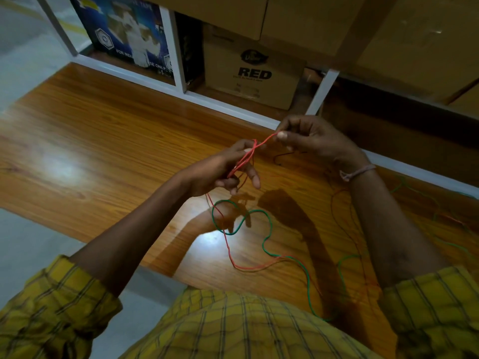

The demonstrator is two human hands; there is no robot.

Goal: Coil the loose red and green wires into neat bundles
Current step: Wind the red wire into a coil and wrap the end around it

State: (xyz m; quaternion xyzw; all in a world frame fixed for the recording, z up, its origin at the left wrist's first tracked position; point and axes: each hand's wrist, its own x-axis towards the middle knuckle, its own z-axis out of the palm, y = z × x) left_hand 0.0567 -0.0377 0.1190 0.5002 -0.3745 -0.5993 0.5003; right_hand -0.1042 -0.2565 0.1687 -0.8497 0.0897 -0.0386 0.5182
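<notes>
A person in a yellow checked shirt works over a glossy wooden tabletop, seen from the head camera looking down. The left hand is raised above the tabletop near the centre of the scene, its grip closed around several loops of the red wire, which run across the fingers. To the right and slightly farther away, the right hand pinches the same red wire between thumb and forefinger, the strand stretched taut between the two hands. From the left hand the red wire drops to the tabletop and trails toward the near edge, crossing the green wire, which lies loose in open curls just below the hands and runs off to the right; more strands appear to lie in the dim area on the right, though their paths are hard to follow. A cardboard box marked "RED" sits on the far shelf.
</notes>
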